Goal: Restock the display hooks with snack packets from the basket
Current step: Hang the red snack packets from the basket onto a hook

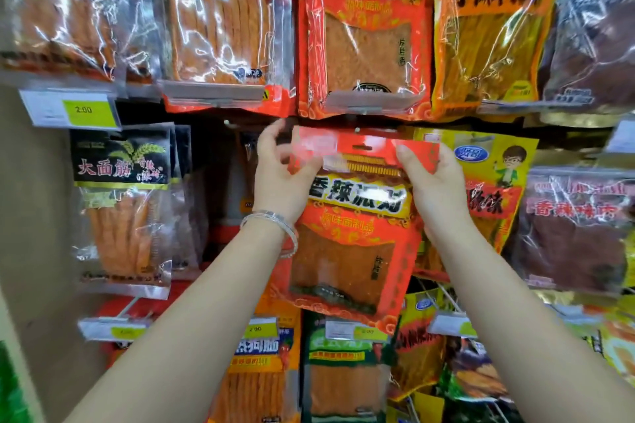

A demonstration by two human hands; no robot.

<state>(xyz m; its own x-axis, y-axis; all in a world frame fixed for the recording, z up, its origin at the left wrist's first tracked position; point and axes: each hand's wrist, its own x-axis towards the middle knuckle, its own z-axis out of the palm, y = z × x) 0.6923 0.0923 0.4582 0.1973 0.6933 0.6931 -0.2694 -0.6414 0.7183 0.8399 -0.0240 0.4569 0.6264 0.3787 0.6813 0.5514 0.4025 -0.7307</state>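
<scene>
Both forearms rise from the bottom edge. A bracelet [275, 225] sits on the left wrist.

Left hand [281, 178]: fingers curled round the upper left corner of the red packet [350, 251], gripping it. Right hand [438, 189]: thumb pressed on the front of the upper right corner, fingers behind, pinching it.

The packet is held upright between the hands, slightly tilted, in front of the middle row. Its hang slot lies just below the hook [357, 130] tip and is not on it.

Behind: a yellow packet [498, 161] hangs just right, a black packet [120, 161] well left. A matching packet [364, 27] hangs directly above. A price tag [82, 110] reads 2.00 at upper left.
</scene>
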